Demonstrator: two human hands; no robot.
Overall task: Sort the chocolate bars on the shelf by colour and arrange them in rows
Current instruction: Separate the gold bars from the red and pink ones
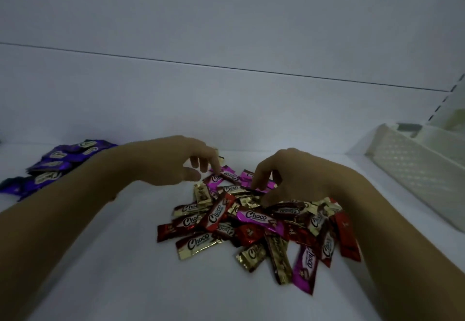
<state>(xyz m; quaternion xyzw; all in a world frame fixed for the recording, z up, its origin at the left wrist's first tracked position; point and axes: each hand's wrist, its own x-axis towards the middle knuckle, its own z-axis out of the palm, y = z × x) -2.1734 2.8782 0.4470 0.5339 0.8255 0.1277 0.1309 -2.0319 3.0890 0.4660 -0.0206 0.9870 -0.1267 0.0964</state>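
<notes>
Chocolate bars [251, 222] lie in a mixed red, gold and pink heap on the shelf [113, 257]; purple bars [57, 162] sit grouped apart at far left. Left hand [181, 159] hovers over the heap's far edge, fingers loosely curled, thumb apart, holding nothing. Right hand [292, 177] has its fingertips down in the heap; whether it grips a bar cannot be told. White basket [415, 169] stands at right.

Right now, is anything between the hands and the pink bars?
No, nothing visible. The left hand and right hand hang right over the pink bars at the far end of the pile, fingertips down at them. Whether the right one pinches a bar, I cannot tell.
</notes>
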